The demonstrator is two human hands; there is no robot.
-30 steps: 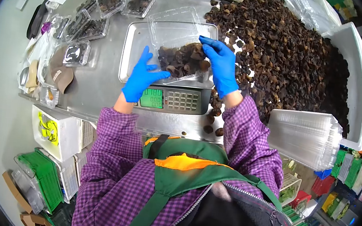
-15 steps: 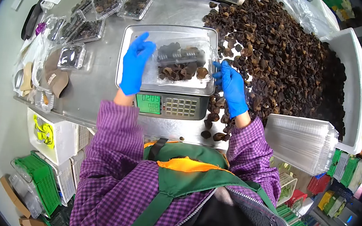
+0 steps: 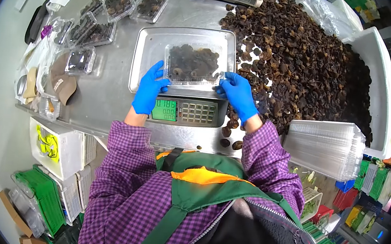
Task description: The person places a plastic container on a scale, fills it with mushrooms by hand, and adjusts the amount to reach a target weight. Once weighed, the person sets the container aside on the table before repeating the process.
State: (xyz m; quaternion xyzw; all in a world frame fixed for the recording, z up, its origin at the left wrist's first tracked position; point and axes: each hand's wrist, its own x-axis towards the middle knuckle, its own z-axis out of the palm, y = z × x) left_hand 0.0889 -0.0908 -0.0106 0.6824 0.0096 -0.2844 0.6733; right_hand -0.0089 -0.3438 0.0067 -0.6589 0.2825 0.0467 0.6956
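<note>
Clear box (image 3: pixel 192 65) of dark pieces lies on the scale's tray (image 3: pixel 144 44), just beyond your hands, long axis left to right. Your right hand (image 3: pixel 238 97) pinches its near right corner; your left (image 3: pixel 148 90), fingers parted, borders its left end.

Clear plastic lid (image 3: pixel 193 65) now lies over dark, curled pieces (image 3: pixel 190 60); blue-gloved left hand (image 3: pixel 149 89) is nearer, at the lid's near-left corner.

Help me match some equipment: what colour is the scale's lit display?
The display is green; the head view shows it best.
</note>
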